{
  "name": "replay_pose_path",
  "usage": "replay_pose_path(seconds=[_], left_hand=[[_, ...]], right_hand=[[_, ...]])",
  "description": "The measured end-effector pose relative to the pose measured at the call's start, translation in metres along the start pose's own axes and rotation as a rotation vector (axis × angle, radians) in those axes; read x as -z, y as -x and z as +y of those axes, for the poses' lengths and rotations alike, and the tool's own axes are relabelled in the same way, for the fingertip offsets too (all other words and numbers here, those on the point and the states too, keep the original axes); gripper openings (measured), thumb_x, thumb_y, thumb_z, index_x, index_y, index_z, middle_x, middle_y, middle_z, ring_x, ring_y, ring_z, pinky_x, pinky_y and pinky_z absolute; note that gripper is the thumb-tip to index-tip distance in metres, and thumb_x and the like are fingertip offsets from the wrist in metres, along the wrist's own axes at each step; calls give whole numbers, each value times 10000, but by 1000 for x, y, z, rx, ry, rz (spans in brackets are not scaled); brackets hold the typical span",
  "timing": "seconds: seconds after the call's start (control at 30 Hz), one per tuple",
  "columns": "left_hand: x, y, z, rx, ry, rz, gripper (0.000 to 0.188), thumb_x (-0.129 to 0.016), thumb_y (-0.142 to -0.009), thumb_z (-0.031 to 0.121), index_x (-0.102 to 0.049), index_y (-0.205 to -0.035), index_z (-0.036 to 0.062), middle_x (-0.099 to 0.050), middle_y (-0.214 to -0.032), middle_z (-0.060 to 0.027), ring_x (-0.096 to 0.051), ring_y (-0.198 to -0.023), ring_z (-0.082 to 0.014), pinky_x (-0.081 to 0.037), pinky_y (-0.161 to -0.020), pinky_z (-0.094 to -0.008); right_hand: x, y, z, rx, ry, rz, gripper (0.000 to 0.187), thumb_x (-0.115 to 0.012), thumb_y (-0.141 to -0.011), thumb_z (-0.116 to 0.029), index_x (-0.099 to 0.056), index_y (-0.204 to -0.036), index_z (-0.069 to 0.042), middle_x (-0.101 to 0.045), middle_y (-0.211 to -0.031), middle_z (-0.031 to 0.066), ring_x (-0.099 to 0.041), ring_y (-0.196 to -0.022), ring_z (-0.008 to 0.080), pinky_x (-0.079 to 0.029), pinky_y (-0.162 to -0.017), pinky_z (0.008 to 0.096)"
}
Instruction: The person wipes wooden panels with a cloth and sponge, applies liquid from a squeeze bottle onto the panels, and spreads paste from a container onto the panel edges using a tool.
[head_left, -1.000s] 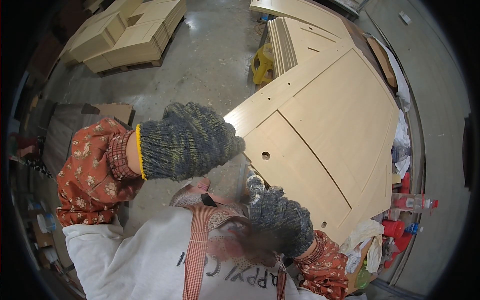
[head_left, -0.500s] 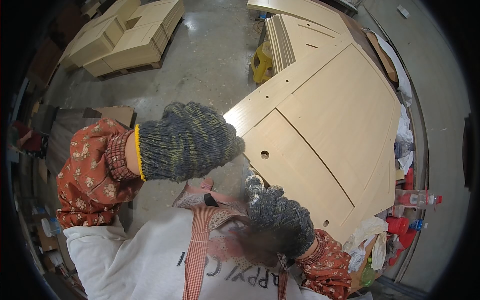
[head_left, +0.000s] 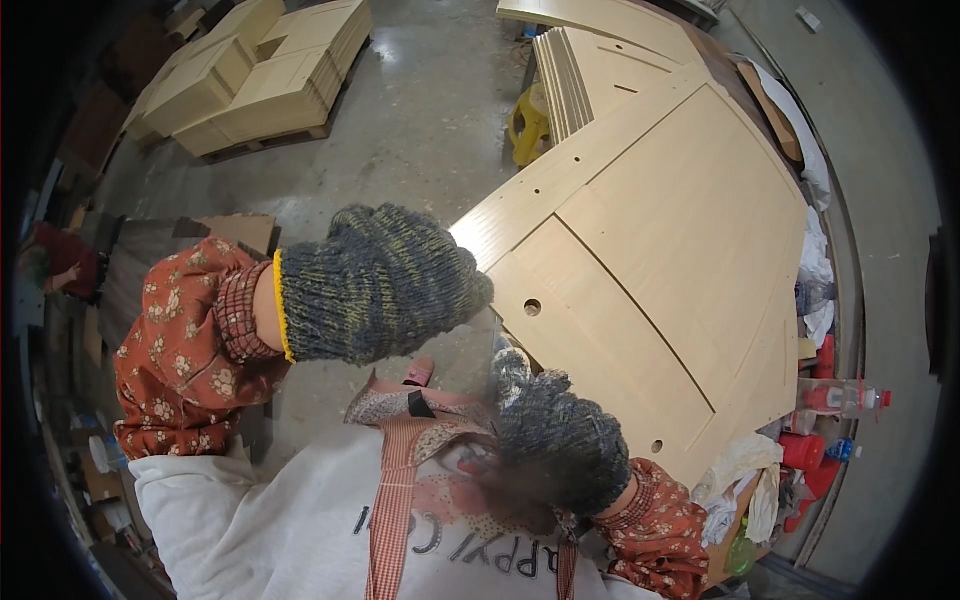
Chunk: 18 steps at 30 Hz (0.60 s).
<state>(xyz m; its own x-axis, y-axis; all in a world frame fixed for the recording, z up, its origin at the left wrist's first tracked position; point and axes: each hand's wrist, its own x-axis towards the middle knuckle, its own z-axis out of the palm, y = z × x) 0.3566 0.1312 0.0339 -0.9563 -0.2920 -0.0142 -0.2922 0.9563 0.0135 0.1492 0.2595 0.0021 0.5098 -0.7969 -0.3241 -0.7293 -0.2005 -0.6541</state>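
My 2 gloved hands, left and right, meet the door panel edge; grip unclear, seemingly steadying it.

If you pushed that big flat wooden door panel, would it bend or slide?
The door panel probably stays stiff: it looks like thick, flat board. Being so wide, it is likely heavy. Its smooth face might slip under the knitted glove on the left hand.

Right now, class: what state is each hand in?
Left hand: gloved, fingers curled at the pale wooden door panel's corner; grip cannot be told.
Right hand: gloved, blurred; cannot be told.
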Motion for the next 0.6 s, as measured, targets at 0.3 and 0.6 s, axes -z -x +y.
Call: replay_pose_path(seconds=[0.3,0.6], left_hand=[[9,-8,4,79,73,-106,367,-635,-821,243,-577,-1138,67,-628,-800,-104,-626,-681,-275,-503,-581,-395],[11,-14,0,50,134,-142,370,-623,-832,250,-587,-1150,64,-640,-848,-120,-636,-714,-287,-511,-602,-399]], right_hand=[[2,0,4,351,-14,187,546,-706,-780,-317,-535,-1252,-102,-594,-1116,126,-584,-1002,279,-466,-868,400],[-7,-12,9,207,-33,178,813,-726,-698,-469,-457,-1286,25,-614,-1025,211,-646,-860,323,-537,-743,382]])
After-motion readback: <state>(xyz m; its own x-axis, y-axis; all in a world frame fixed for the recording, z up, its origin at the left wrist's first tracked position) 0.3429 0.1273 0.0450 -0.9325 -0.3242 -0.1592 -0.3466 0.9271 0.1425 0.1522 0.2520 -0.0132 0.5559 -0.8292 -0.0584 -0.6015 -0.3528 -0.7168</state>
